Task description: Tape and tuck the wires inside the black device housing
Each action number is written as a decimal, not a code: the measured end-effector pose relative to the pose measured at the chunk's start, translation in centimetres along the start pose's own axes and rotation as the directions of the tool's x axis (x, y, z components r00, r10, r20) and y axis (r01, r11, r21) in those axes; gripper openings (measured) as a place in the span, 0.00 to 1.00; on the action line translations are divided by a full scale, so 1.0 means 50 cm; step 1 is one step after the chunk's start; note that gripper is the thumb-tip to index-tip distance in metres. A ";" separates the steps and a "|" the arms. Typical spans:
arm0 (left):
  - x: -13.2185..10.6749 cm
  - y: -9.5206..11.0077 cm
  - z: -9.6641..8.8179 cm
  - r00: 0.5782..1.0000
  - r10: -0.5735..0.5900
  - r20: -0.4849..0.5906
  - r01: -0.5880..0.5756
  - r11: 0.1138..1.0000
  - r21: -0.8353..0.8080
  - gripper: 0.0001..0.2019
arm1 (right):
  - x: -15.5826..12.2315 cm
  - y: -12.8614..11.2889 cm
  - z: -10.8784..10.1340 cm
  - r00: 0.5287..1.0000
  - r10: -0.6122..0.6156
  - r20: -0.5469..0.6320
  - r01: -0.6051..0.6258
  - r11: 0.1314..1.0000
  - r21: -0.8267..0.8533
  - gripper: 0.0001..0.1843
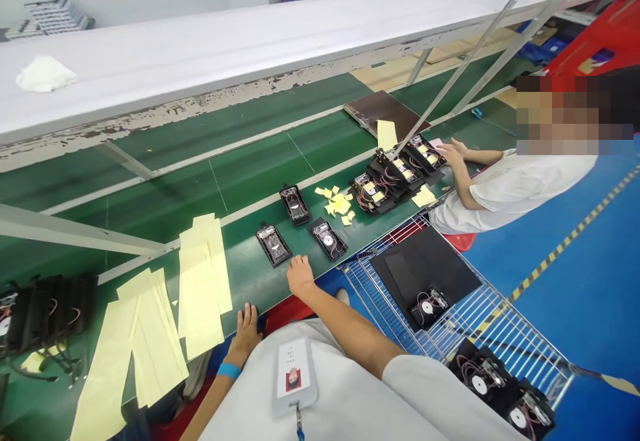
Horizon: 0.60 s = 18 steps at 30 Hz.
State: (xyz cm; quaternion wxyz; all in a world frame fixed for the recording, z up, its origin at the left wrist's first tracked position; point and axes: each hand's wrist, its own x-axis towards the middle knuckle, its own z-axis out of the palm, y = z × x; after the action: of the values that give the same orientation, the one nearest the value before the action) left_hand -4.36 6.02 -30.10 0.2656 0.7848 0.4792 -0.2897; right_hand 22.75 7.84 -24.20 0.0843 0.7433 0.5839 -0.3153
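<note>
My left hand point(247, 329) rests at the front edge of the green bench, its fingers stretched out and holding nothing; a blue band circles the wrist. Just to the right, my right hand point(301, 276) lies on the bench with its fingers curled; whatever may be in them is hidden. Nearest to it is an open black device housing point(274, 245) with electronics inside. A second black housing point(295, 204) lies farther back. A third, with a white disc point(327, 240) and thin wires, sits to the right. Small yellow paper pieces point(340, 204) are scattered beyond it.
Long yellow paper strips point(203, 288) lie on the left, beside stacked black parts point(55, 314). A co-worker's hands point(454, 152) are at several wired housings point(400, 171). A wire rack point(400, 334) on the right carries black sheets point(425, 261) and more units. A white shelf point(250, 34) spans above.
</note>
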 end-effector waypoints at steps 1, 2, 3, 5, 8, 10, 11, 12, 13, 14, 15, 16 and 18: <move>-0.002 0.000 0.002 0.999 -0.033 0.001 0.033 0.999 0.001 0.37 | -0.002 -0.008 0.003 1.000 -0.023 -0.012 0.023 1.000 -0.004 0.30; -0.004 0.000 0.003 0.998 -0.068 0.002 0.068 0.998 0.001 0.38 | -0.003 -0.014 0.006 0.999 -0.046 -0.018 0.046 0.999 -0.008 0.30; -0.005 0.001 0.005 0.996 -0.092 0.003 0.092 0.996 -0.002 0.38 | -0.004 -0.019 0.010 0.998 -0.064 -0.022 0.064 0.998 -0.013 0.31; -0.009 0.003 0.010 0.994 -0.107 0.006 0.107 0.994 -0.012 0.40 | -0.003 -0.024 0.014 0.996 -0.087 -0.027 0.087 0.996 -0.025 0.33; -0.014 0.005 0.016 0.994 -0.110 0.007 0.110 0.993 -0.033 0.41 | 0.012 -0.026 0.012 0.995 -0.100 -0.032 0.098 0.994 -0.044 0.35; -0.016 0.006 0.019 0.994 -0.110 0.013 0.111 0.993 -0.046 0.42 | 0.030 -0.029 0.004 0.994 -0.102 -0.027 0.101 0.994 -0.053 0.36; -0.017 0.006 0.020 0.994 -0.109 0.019 0.109 0.993 -0.052 0.43 | 0.040 -0.031 -0.001 0.995 -0.102 -0.024 0.100 0.993 -0.054 0.37; -0.017 0.005 0.021 0.994 -0.106 0.026 0.107 0.993 -0.057 0.43 | 0.051 -0.034 -0.008 0.995 -0.100 -0.020 0.099 0.994 -0.054 0.37; -0.017 0.005 0.022 0.994 -0.102 0.033 0.104 0.993 -0.061 0.43 | 0.062 -0.037 -0.014 0.995 -0.098 -0.015 0.097 0.994 -0.053 0.38; -0.017 0.004 0.022 0.994 -0.098 0.042 0.101 0.993 -0.064 0.43 | 0.071 -0.041 -0.020 0.995 -0.095 -0.012 0.094 0.994 -0.051 0.38; -0.016 0.003 0.022 0.994 -0.096 0.049 0.099 0.993 -0.065 0.42 | 0.078 -0.044 -0.026 0.996 -0.093 -0.011 0.092 0.995 -0.049 0.39; -0.014 0.002 0.021 0.994 -0.095 0.058 0.098 0.993 -0.067 0.42 | 0.082 -0.047 -0.030 0.996 -0.092 -0.013 0.091 0.995 -0.047 0.38; -0.009 -0.001 0.018 0.993 -0.093 0.076 0.099 0.993 -0.071 0.42 | 0.077 -0.049 -0.031 0.995 -0.092 -0.027 0.091 0.995 -0.045 0.38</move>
State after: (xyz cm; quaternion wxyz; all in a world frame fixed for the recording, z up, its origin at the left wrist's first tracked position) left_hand -4.77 5.15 -30.38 0.2975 0.7394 0.5168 -0.3125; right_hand 21.53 12.47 -24.54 0.0775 0.7184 0.6252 -0.2951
